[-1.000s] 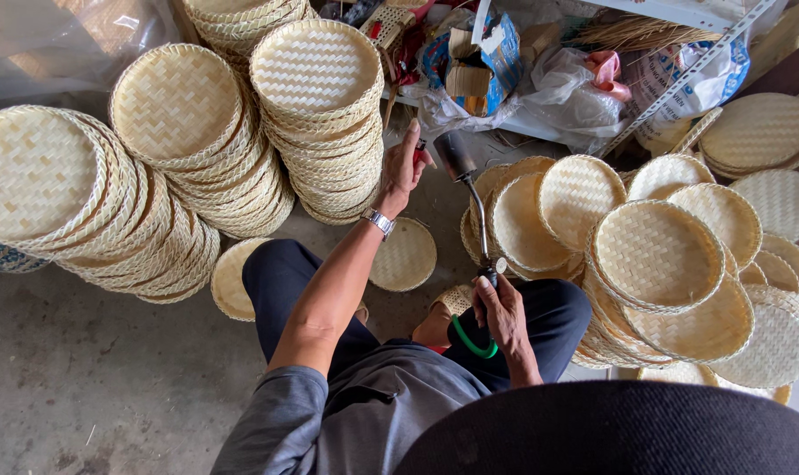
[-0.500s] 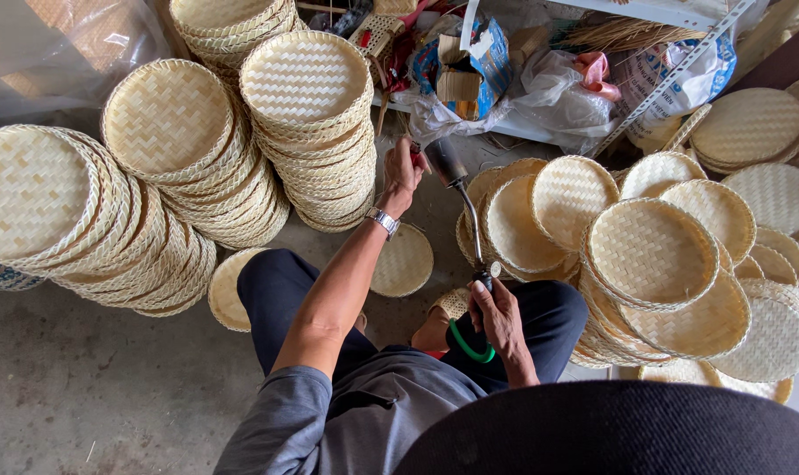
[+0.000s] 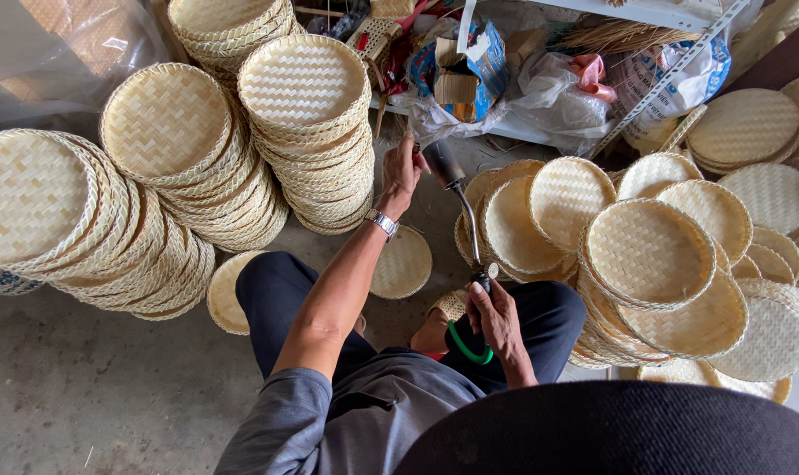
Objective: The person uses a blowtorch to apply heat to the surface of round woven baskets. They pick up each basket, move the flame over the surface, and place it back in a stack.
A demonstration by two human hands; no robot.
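Concrete floor [image 3: 65,396], woven bamboo trays [image 3: 303,84] stacked around. Left hand [image 3: 401,176] reaches out near torch head [image 3: 442,163], fingers loosely apart. Right hand [image 3: 496,317] clamped on torch handle [image 3: 480,280].

Bare grey concrete floor [image 3: 74,396], dusty and faintly stained, occupies the lower left of the view. Tall, leaning stacks of round woven bamboo trays [image 3: 166,132] stand on it at upper left; a looser heap of similar trays [image 3: 672,273] spreads across the right side. Along the top edge runs a low white shelf [image 3: 505,132] bearing crumpled plastic bags [image 3: 549,88], a small cardboard box [image 3: 457,88] and bundled straw [image 3: 619,35]. A white perforated metal strut [image 3: 672,75] leans diagonally at upper right. Clear plastic sheeting [image 3: 56,53] covers the upper left corner. Illumination is soft, even daylight.
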